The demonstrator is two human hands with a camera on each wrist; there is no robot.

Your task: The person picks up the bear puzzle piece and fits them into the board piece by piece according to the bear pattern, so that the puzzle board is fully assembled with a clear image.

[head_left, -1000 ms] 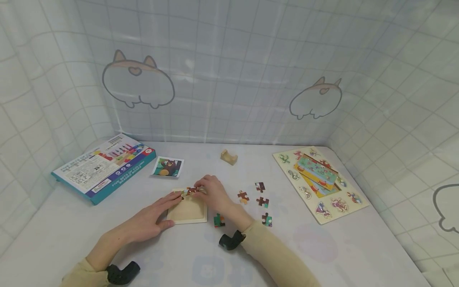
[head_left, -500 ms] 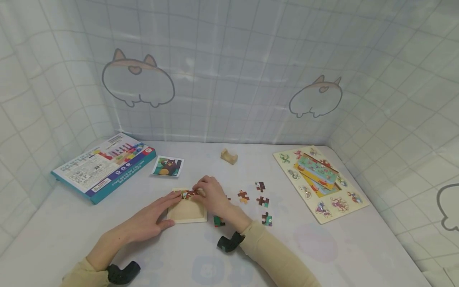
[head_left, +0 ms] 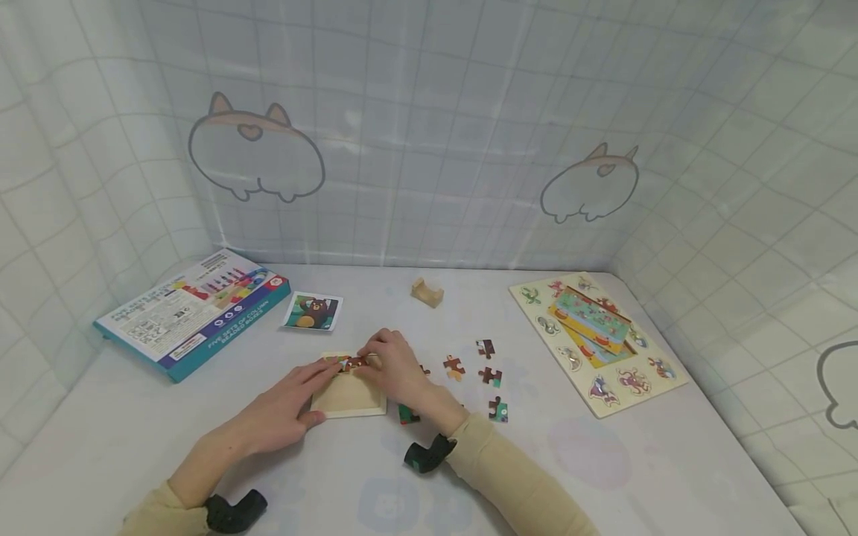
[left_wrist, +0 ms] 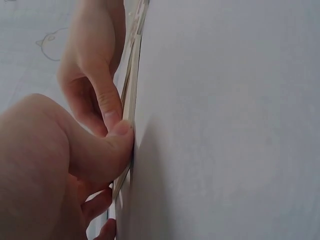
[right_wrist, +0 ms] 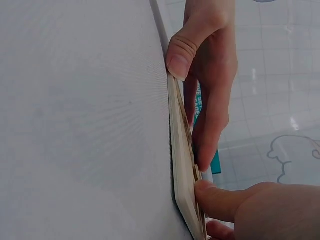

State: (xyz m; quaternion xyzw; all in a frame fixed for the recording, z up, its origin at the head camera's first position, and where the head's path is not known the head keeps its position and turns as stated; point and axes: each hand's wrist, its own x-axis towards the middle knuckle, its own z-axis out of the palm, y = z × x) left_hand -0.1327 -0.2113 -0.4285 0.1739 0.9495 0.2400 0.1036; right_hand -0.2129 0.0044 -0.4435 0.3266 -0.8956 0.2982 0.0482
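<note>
A shallow wooden puzzle tray [head_left: 348, 404] lies in front of me with brown and multicoloured jigsaw pieces along its far edge. My left hand [head_left: 284, 406] holds the tray's left side, thumb at the near left corner and fingers reaching over the far left pieces. With thumb and fingers, my right hand [head_left: 397, 370] pinches a brown jigsaw piece [head_left: 358, 363] at the far side of the tray. Both hands partly hide the row. In the right wrist view, the left thumb [right_wrist: 178, 65] presses the tray's rim [right_wrist: 182, 185].
Several loose jigsaw pieces [head_left: 453, 367] lie right of the tray, one partly under my right wrist. A bear picture card [head_left: 313, 312] and a boxed toy [head_left: 194, 313] lie left. Behind is a small wooden block [head_left: 427, 292]; at right, a wooden animal board [head_left: 593, 394] with cards.
My right hand has shifted slightly left, and the brown piece it pinches now sits close against the piece beside it. My left hand has stayed nearly still on the tray.
</note>
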